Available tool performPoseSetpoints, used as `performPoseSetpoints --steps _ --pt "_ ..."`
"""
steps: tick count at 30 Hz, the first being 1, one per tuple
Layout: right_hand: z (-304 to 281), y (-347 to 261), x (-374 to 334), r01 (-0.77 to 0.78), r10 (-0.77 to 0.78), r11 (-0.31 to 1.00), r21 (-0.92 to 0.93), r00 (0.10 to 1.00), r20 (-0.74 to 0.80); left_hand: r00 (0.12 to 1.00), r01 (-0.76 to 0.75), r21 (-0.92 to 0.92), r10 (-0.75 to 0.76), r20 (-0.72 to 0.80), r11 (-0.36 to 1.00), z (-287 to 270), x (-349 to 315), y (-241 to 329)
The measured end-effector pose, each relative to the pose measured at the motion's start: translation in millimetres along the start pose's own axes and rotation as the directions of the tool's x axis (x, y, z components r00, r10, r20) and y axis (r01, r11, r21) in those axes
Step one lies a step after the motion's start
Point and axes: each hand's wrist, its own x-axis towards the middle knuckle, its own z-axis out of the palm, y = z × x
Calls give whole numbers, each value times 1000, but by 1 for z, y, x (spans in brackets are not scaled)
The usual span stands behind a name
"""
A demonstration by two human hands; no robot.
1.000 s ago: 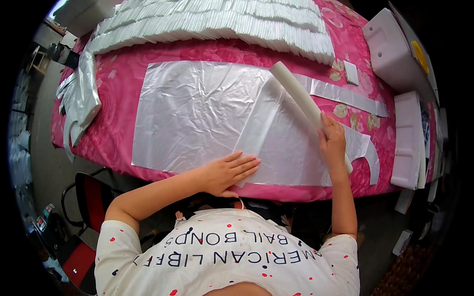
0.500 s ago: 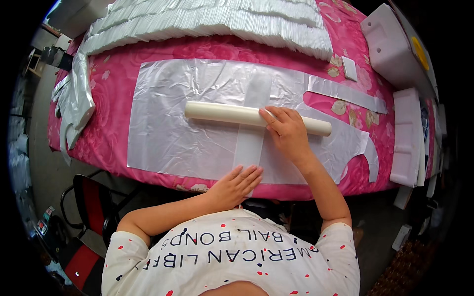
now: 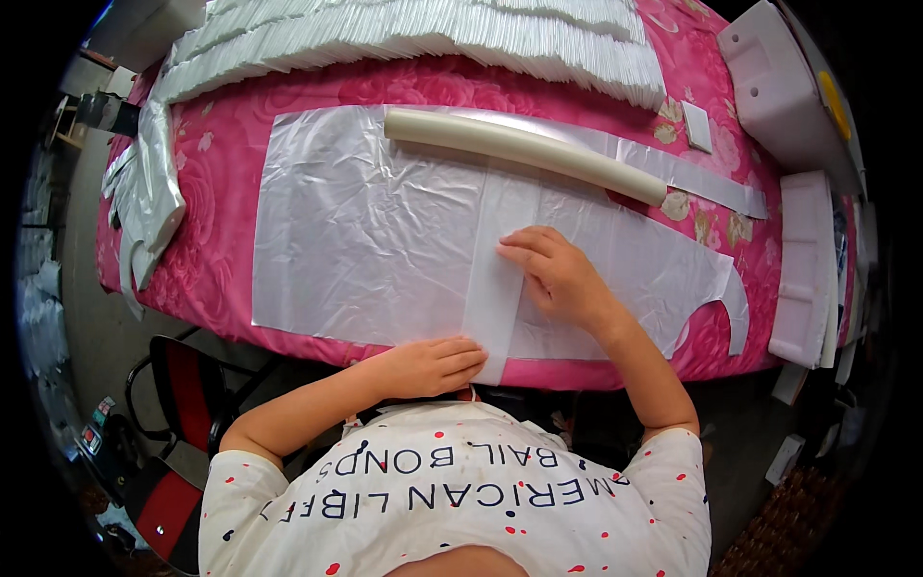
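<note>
A thin, shiny white plastic sheet (image 3: 356, 226) lies spread on the table, apron-shaped, with curved cutouts and narrow straps at its right end. Across its middle runs a paler film strip (image 3: 490, 279), reaching the near table edge. My left hand (image 3: 433, 365) rests flat at that edge, its fingers together beside the strip's near end. Over the strip's middle is my right hand (image 3: 562, 279), fingers stretched leftward and nothing held; whether it touches the film I cannot tell. A cream-white roll (image 3: 524, 154) lies slantwise across the sheet's far side, apart from both hands.
Stacked, folded white plastic pieces (image 3: 413, 48) fill the table's far side. A loose plastic bundle (image 3: 159, 192) hangs over the left edge. White foam boxes (image 3: 803, 269) stand at the right, with a small white block (image 3: 697, 127) nearby. Red-and-black chairs (image 3: 183, 389) are at the lower left.
The roll has moved away toward the sheet's far edge, out of my right hand. That hand has drawn back nearer to me, and my left hand has shifted slightly left and nearer.
</note>
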Motion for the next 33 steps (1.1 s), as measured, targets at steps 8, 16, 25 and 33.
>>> performPoseSetpoints --steps 8,16,25,33 --pt "26 -40 -26 -43 40 997 -59 997 -59 939 -2 -460 -156 -307 888 -7 4 -4" --pt "47 -39 -25 -121 83 986 -112 952 -296 980 200 62 -200 -10 978 -25 20 -36" --pt "35 -28 -26 -163 135 984 -75 947 -293 870 424 -220 -463 -169 878 -18 31 -39" --pt "21 -26 5 -642 736 649 409 666 -121 724 452 -294 -539 -431 842 -13 43 -39"
